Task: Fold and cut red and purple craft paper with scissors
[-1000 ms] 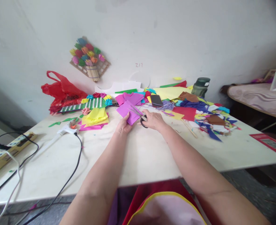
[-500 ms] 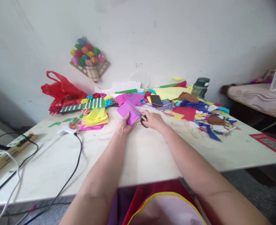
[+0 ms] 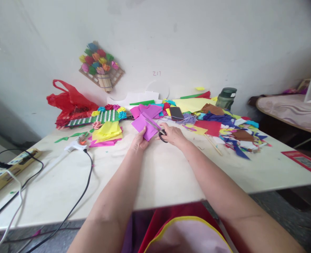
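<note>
My left hand point(image 3: 140, 139) pinches a purple sheet of paper point(image 3: 139, 124) by its near edge, thumb on top. My right hand point(image 3: 172, 134) grips black-handled scissors point(image 3: 162, 133), whose blades lie across the purple sheet and point away to the left. Beyond the held sheet lie more purple paper pieces point(image 3: 152, 110). A stack of yellow paper point(image 3: 107, 131) rests on pink sheets to the left of my left hand. Whether the blades are biting into the paper is too fine to tell.
A glue gun point(image 3: 77, 144) with its black cord lies left, near a power strip point(image 3: 15, 168). Behind are a red plastic bag point(image 3: 71, 102) and paper flowers point(image 3: 122, 115). Coloured scraps point(image 3: 240, 135), a phone point(image 3: 176, 113) and a green bottle point(image 3: 226, 98) fill the right back.
The scissor blades have drawn closer together over the purple paper. Both hands stay in nearly the same place.
</note>
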Demonstrator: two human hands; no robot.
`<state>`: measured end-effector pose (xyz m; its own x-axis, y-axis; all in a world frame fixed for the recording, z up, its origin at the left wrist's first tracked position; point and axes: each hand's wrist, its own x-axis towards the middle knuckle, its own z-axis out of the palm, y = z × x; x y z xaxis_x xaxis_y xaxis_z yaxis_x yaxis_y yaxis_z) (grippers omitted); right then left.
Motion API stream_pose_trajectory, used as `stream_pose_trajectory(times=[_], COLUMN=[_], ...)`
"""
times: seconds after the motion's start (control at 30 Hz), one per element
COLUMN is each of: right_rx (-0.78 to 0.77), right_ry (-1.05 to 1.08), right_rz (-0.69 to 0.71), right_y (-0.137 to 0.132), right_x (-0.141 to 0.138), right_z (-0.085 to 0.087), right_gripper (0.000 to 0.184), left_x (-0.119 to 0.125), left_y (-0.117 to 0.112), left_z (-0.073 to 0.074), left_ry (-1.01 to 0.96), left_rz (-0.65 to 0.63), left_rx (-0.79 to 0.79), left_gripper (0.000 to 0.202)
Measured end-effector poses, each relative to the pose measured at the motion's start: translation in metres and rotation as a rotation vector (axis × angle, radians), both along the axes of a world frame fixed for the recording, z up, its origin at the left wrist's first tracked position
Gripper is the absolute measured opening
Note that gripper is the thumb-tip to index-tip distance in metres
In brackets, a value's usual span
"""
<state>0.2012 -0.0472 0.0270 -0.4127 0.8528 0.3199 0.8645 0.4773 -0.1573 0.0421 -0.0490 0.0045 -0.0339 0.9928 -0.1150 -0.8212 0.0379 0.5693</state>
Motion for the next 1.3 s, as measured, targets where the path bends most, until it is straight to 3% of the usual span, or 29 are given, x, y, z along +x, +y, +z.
stream_pose_trajectory(times=[0.67,0.83,1.0,1.2,1.3], right_rx=[-0.052,-0.081,-0.085,-0.125,-0.110], right_ry=[0.052,0.061,0.087,0.220,0.335], right_rz=[-0.005,0.030,0.068,0.129,0.073], right_y=[-0.003,0.000,0.003,0.010,0.017], right_x=[0.009,0.015,0.021,0.029,0.032], right_z=[0.006,0.006,0.007,0.003,-0.003], right_gripper=[0.059,0.060,0.058,0.051,0.044], left_x=[-0.005,-0.008,-0.008,-0.008,-0.010], left_y=[0.008,0.009,0.007,0.007,0.008], left_z=[-0.009,-0.010,-0.009,-0.008,-0.009], left_ry=[0.061,0.105,0.082,0.078,0.078], left_rz=[0.028,0.048,0.035,0.046,0.049], left_rx=[0.028,0.040,0.027,-0.006,-0.008], left_gripper=[0.014,0.023,0.013,0.016,0.027])
